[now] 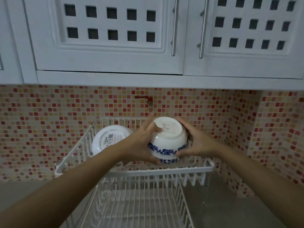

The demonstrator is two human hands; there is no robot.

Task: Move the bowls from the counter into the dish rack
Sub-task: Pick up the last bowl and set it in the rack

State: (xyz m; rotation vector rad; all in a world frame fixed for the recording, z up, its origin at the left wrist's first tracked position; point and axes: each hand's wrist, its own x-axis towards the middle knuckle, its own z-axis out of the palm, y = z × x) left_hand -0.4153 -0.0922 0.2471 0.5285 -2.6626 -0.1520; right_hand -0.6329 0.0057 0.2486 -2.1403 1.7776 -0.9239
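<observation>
A white bowl with a blue flower band (169,137) is turned upside down, its base facing me, over the upper tier of the white wire dish rack (161,172). My left hand (141,143) grips its left side and my right hand (195,140) grips its right side. A second white bowl (108,140) with a sticker on its base leans on its side in the left part of the same tier.
The rack's lower tier (139,206) extends toward me, with nothing on it. White cupboards (115,38) with metal handles hang overhead. A small red tap (147,99) sticks out of the mosaic tile wall behind the rack. Grey counter (222,203) lies to the right.
</observation>
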